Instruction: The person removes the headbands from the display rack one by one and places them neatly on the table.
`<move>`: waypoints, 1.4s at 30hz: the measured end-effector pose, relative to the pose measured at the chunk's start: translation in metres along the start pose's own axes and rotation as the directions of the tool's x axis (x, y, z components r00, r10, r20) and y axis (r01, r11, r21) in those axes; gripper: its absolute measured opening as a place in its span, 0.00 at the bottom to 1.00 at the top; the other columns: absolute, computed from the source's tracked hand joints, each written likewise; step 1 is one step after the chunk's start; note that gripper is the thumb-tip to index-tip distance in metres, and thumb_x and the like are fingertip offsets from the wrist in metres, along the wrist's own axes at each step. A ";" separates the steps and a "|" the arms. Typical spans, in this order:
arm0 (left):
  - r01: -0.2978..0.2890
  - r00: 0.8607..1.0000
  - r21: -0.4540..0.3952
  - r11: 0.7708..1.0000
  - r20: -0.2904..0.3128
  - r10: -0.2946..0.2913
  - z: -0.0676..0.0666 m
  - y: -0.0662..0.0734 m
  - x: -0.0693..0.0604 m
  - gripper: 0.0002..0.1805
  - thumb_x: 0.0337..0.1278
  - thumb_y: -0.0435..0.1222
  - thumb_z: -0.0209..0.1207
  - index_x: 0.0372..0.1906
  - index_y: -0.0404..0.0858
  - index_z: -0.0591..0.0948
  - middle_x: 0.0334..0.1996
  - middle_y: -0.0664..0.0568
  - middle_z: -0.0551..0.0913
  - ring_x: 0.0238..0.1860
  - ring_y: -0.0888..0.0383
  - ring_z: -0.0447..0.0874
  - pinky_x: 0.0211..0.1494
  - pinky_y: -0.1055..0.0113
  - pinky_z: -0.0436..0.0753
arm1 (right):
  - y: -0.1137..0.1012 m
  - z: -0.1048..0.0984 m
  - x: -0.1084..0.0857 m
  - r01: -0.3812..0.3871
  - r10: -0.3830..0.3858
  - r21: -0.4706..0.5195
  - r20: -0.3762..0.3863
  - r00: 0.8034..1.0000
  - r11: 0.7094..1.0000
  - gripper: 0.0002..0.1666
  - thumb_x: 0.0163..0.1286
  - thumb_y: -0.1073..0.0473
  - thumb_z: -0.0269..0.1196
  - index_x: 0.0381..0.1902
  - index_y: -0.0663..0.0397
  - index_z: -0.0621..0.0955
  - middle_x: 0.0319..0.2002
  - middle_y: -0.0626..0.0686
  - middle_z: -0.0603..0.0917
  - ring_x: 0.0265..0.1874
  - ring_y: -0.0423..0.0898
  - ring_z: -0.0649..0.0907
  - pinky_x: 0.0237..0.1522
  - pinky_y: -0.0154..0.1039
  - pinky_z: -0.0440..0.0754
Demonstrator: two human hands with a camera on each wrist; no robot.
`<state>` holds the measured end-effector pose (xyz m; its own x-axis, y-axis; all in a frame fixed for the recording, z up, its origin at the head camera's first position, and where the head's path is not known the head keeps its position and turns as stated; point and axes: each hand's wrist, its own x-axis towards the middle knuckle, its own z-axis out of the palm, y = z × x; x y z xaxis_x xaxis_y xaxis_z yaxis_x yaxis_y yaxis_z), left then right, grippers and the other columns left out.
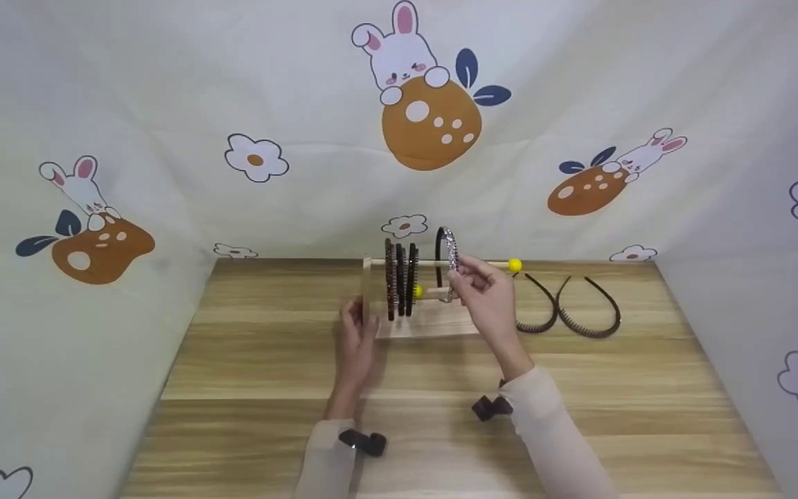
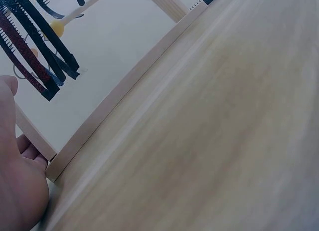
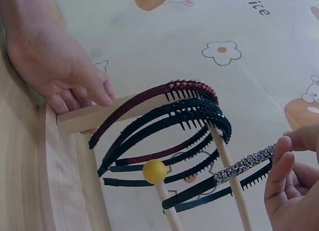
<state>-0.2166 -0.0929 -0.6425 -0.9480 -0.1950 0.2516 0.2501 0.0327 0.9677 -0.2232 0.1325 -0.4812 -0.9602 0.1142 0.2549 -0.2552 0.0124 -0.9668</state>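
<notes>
My right hand (image 1: 492,298) pinches a black headband with silver rhinestones (image 1: 451,244) between thumb and fingers. That headband loops around the upper rod (image 1: 482,263) of a wooden rack, whose tip carries a yellow ball (image 1: 515,265). Further left on the rod hang a dark red headband (image 1: 391,291) and two black toothed headbands (image 1: 411,281), close together. At the rack's left end, my left hand (image 1: 356,343) holds the wooden upright (image 3: 87,118), fingers behind it and thumb in front. A lower rod ends in a second yellow ball (image 3: 155,171).
Two dark toothed headbands (image 1: 589,334) lie on the wood-grain table (image 1: 246,388) right of the rack, the nearer one partly behind my right hand. A patterned cloth (image 1: 302,83) with rabbits and flowers surrounds the table at the back and sides.
</notes>
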 end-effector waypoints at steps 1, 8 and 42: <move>0.000 1.000 -0.003 1.000 0.000 0.000 0.000 0.000 0.000 0.27 0.85 0.34 0.58 0.77 0.27 0.66 0.74 0.30 0.75 0.76 0.35 0.76 0.84 0.44 0.73 | -0.001 -0.001 0.000 0.007 -0.007 0.005 -0.002 1.000 1.000 0.21 0.71 0.74 0.73 0.60 0.75 0.85 0.37 0.54 0.90 0.26 0.39 0.84 0.26 0.26 0.84; 0.012 1.000 -0.005 1.000 0.004 -0.011 0.001 -0.001 0.000 0.27 0.85 0.33 0.58 0.76 0.27 0.64 0.75 0.28 0.73 0.78 0.33 0.72 0.87 0.44 0.69 | -0.006 -0.004 0.000 0.036 -0.036 0.055 0.007 0.999 0.998 0.21 0.72 0.75 0.71 0.60 0.79 0.84 0.37 0.55 0.90 0.26 0.39 0.85 0.28 0.28 0.86; -0.059 0.998 0.035 0.998 -0.007 0.059 0.001 -0.001 -0.002 0.27 0.84 0.36 0.58 0.76 0.27 0.65 0.72 0.28 0.75 0.74 0.32 0.76 0.85 0.43 0.72 | -0.009 -0.053 0.014 0.020 -0.014 0.045 -0.145 0.989 0.999 0.19 0.73 0.76 0.70 0.59 0.79 0.84 0.35 0.48 0.89 0.27 0.38 0.86 0.28 0.27 0.87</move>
<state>-0.2150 -0.0920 -0.6439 -0.9301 -0.1996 0.3082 0.2984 0.0782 0.9512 -0.2278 0.1866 -0.4696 -0.9300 0.2569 0.2628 -0.2795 -0.0301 -0.9597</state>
